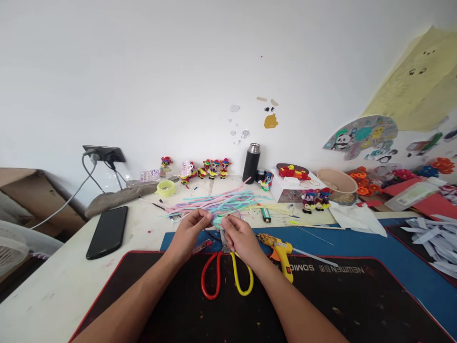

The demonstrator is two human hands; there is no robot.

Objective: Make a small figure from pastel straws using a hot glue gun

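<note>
White wall (pixel 160 71) behind — the pinched piece (pixel 217 221) is small, pale, mint-green.

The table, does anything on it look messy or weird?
Mostly the pastel fuzzy sticks: they sprawl in a loose heap across the middle of the table, ends pointing different ways. The white paper strips at the far right look jumbled too. I see no clear spill.

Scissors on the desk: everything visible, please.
The scissors have two long loop handles, one red, one yellow, smooth and plastic-looking. These are spread apart over the black mat, pointing toward the person. Grey, metal-looking blades run away from them, partly covered by the right hand; their tips can't be seen. Whether that hand touches them is unclear.
</note>
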